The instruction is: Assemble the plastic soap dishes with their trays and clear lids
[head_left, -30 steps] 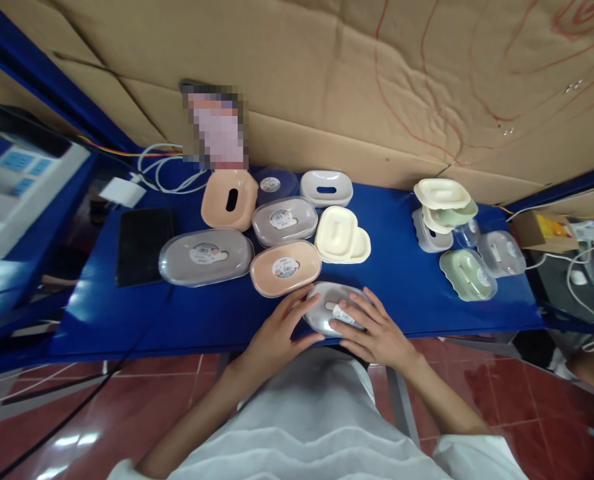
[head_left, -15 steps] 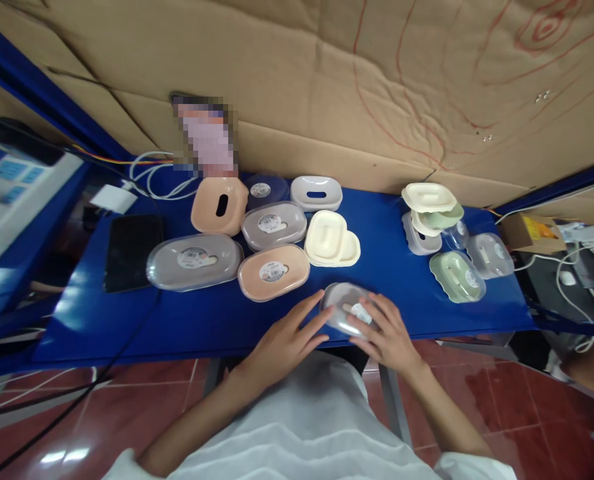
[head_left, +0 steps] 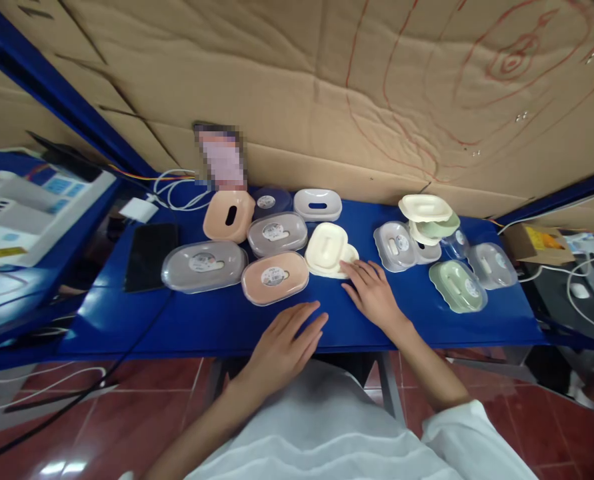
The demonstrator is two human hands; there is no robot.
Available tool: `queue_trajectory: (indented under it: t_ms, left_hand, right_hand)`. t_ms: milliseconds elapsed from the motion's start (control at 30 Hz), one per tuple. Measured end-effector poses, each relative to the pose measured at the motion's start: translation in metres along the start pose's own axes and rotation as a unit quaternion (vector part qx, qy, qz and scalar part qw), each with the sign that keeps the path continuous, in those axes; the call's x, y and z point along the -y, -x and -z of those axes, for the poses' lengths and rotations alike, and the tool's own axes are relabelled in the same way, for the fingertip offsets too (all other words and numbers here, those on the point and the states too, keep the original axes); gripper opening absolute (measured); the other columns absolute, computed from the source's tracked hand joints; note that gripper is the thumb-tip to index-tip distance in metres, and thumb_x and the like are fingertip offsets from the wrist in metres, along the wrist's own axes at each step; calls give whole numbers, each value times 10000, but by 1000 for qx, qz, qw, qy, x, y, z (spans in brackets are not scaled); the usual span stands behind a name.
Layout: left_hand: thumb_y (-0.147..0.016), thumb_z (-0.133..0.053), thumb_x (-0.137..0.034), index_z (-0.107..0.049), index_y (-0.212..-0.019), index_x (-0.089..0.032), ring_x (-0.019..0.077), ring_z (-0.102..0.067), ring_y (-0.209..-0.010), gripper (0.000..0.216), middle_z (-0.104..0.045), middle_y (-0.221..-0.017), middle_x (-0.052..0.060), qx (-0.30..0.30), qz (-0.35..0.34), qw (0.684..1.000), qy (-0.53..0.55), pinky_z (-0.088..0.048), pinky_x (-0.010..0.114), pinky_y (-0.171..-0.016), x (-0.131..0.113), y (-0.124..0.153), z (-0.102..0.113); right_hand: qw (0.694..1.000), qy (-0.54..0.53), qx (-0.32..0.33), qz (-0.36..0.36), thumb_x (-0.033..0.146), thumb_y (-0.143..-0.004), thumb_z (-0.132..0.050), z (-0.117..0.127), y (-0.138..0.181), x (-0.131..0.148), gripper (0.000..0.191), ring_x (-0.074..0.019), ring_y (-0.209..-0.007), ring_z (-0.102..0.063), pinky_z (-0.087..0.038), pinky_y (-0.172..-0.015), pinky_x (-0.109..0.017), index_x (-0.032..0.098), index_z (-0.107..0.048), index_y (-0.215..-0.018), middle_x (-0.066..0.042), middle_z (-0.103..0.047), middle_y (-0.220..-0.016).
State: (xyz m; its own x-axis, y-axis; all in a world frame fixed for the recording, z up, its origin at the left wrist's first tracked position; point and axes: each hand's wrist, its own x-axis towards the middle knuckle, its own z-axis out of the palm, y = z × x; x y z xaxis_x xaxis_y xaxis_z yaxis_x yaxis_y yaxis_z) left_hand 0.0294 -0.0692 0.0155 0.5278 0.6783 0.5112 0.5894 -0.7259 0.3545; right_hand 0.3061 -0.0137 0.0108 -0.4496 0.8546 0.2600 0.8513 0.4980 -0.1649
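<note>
My left hand [head_left: 283, 343] lies flat and empty on the blue table [head_left: 217, 320] near its front edge, fingers apart. My right hand [head_left: 371, 291] rests open on the table, its fingertips at the edge of the cream soap dish [head_left: 328, 249]. A clear lidded soap box [head_left: 393, 245] sits to the right of that hand, beside the stack of cream and green dishes [head_left: 429, 217]. A peach box with a sticker [head_left: 275, 277] lies just beyond my left hand.
More soap boxes stand behind: a large grey one [head_left: 204, 265], a grey one [head_left: 277, 233], a peach dish [head_left: 229, 215], a white dish [head_left: 318, 203], a green box [head_left: 457, 286]. A black phone [head_left: 149, 255] and cables lie left. Cardboard lines the back.
The clear box that both hands held at the front edge now sits at the right by the stack. Both hands have let go; my right hand has come back to the cream dish.
</note>
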Motion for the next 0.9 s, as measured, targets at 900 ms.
queue_trajectory:
  t_ms: [900]
  left_hand:
    - [-1030, -605, -143, -701, -1236, -218, 248, -652, -1068, 239, -734, -1138, 86, 85, 10, 996, -17, -519, 433, -973, -7, 12, -20]
  right_hand:
    - [1000, 17, 8, -17, 259, -1100, -506, -14, -149, -44, 385, -337, -1453, -517, -315, -1236, -552, 138, -643, -1438, -162, -648, -1495]
